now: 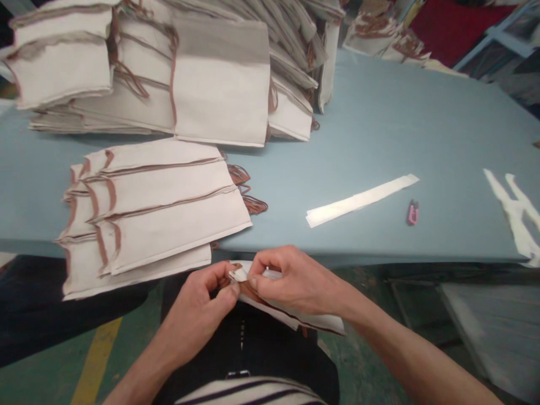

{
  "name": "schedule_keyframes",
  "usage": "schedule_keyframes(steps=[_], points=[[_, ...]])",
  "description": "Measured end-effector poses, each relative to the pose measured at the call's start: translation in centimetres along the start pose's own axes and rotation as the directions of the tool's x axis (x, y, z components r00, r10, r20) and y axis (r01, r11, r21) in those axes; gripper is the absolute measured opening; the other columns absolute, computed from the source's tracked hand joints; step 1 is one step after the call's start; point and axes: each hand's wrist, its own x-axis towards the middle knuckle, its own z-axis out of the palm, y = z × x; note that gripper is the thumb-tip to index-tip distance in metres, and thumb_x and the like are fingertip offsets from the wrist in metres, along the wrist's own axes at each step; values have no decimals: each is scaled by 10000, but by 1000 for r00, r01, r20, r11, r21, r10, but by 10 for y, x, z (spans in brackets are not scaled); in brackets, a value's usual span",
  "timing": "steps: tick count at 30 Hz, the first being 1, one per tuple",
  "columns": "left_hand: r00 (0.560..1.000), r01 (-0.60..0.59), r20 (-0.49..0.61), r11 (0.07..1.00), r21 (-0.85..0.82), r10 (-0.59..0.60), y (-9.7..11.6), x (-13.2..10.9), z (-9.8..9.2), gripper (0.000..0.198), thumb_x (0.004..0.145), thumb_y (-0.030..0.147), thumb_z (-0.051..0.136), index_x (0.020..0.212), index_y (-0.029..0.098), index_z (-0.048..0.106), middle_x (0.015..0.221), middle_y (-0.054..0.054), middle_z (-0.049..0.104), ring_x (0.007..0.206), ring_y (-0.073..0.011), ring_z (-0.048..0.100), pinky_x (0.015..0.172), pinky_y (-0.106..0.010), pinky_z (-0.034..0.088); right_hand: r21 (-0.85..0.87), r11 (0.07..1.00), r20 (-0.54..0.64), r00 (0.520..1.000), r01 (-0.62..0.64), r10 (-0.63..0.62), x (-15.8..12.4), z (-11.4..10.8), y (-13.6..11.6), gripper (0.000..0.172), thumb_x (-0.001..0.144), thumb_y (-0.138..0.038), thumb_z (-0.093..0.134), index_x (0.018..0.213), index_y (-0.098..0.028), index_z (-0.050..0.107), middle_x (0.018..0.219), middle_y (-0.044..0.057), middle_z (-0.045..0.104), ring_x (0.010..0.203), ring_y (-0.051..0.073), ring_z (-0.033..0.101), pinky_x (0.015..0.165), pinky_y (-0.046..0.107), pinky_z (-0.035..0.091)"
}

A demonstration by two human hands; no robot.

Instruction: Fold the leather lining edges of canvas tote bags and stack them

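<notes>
Head view: our left hand and right hand each close a pinching grip on one corner of the cloth bag, which lies across our lap just below the near edge of the surface. We judge it best to keep both pinches close together at the brown-trimmed edge, with the cloth taut between them. A fanned stack of bags overhangs the edge to the left; a white strip and a pink clipper lie well apart on the right.

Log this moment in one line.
left hand: pinches cloth bag | right hand: pinches cloth bag | pink tool: on table
</notes>
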Motion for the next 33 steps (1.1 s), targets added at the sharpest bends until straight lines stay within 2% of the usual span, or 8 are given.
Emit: schedule_keyframes(steps=[5, 8, 12, 17, 20, 25, 28, 33], points=[[998, 54, -2, 996, -70, -55, -7, 1, -5, 314, 908, 468, 605, 803, 182, 682, 725, 14, 636, 665, -150, 519, 636, -246, 424, -144, 987, -153, 984, 70, -92, -8, 5, 2, 137, 892, -215, 663, 775, -179, 722, 693, -39, 673, 663, 122, 566, 638, 245, 369], [999, 21, -31, 1000, 11, -21, -2, -1, -5, 306, 927, 456, 599, 826, 186, 702, 770, -5, 698, 713, -174, 582, 675, -264, 458, -401, 899, -285, 909, 175, -304, -14, 12, 4, 41, 907, -211, 709, 898, -186, 740, 833, 3, 760, 690, 143, 636, 651, 267, 383], [992, -85, -85, 987, 139, 98, 10, -2, -2, 242, 921, 356, 581, 777, 209, 708, 765, 12, 744, 727, -178, 633, 698, -260, 467, -705, 681, -277, 807, 198, -521, -15, 18, 6, 101, 964, -178, 641, 884, -185, 703, 884, 31, 758, 670, 170, 670, 548, 314, 316], [973, -128, -155, 956, 266, 173, 20, -2, 6, 237, 870, 313, 565, 694, 218, 691, 659, 28, 715, 619, -164, 594, 619, -260, 440, -829, 516, -203, 744, 215, -636, -15, 20, 7, 234, 1003, -95, 553, 824, -198, 662, 754, 16, 679, 584, 161, 608, 509, 338, 258], [970, -129, -161, 943, 307, 185, 19, 0, 7, 229, 843, 306, 547, 688, 213, 688, 638, 28, 694, 599, -161, 582, 604, -260, 432, -749, 613, -223, 775, 252, -591, -13, 19, 9, 185, 971, -112, 600, 823, -183, 686, 781, 19, 712, 635, 155, 644, 539, 311, 299], [990, -89, -90, 975, 201, 109, 13, 2, 3, 205, 809, 291, 536, 673, 207, 664, 629, 34, 657, 582, -147, 547, 555, -239, 412, -228, 953, -290, 920, 199, -262, -7, 14, 7, 98, 885, -138, 723, 798, -179, 738, 739, -21, 745, 652, 120, 641, 640, 228, 408], [992, -89, -72, 976, 201, 105, 9, 2, -1, 205, 814, 298, 549, 702, 202, 691, 661, 25, 683, 616, -158, 581, 586, -243, 438, -138, 978, -261, 947, 155, -186, -5, 13, 6, 125, 899, -144, 719, 784, -179, 752, 726, -20, 749, 640, 119, 624, 641, 227, 404], [979, -128, -105, 927, 351, 175, 6, 1, -3, 202, 855, 320, 564, 747, 219, 702, 692, 22, 716, 656, -181, 643, 639, -272, 469, -326, 912, -268, 900, 251, -343, -7, 16, 7, 139, 916, -103, 698, 807, -180, 733, 815, 14, 776, 735, 146, 675, 686, 249, 402]])
